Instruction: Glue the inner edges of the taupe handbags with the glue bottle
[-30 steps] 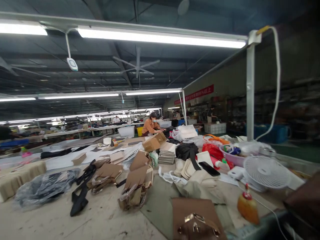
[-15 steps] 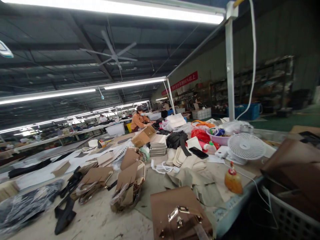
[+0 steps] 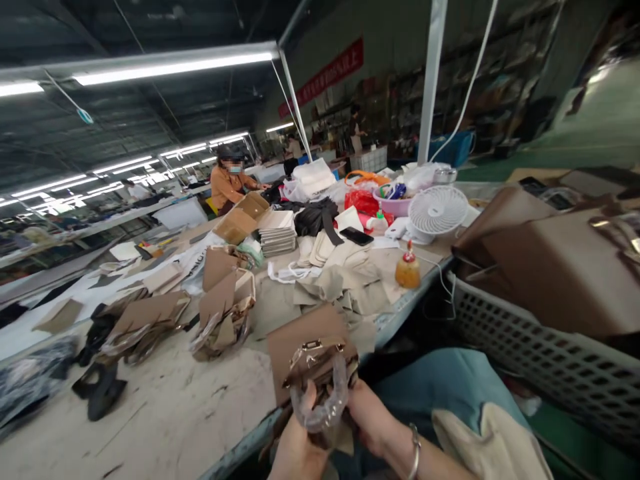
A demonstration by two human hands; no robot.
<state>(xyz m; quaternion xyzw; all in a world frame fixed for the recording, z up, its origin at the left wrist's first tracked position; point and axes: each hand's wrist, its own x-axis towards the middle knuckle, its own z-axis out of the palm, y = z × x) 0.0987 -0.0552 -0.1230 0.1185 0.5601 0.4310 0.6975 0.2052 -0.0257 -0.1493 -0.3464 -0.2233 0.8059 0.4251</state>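
Note:
A brown handbag [image 3: 310, 333] with metal clasp fittings lies at the table's near edge. Its curved handle [image 3: 327, 417], wrapped in clear plastic, arches towards me. My left hand [image 3: 297, 443] is closed on the near side of the bag by the handle, thumb up; its other fingers are hidden. On the other side, my right hand [image 3: 370, 413], a bangle on its wrist, grips the bag's right side, with the fingertips hidden behind it. Pieces of grey-beige fabric [image 3: 345, 287] lie just beyond the bag.
To the right, a grey perforated basket [image 3: 540, 353] holds brown bags [image 3: 555, 260]. A bottle of amber liquid [image 3: 408, 269], a white fan [image 3: 437, 212] and a phone [image 3: 356, 236] stand or lie farther back. More brown bags [image 3: 223, 313] lie left. A co-worker [image 3: 233, 177] sits beyond.
My view has tipped down and turned right, bringing more of the basket into sight. Both my hands, out of sight before, now show on the brown handbag, and its plastic-wrapped handle stands raised.

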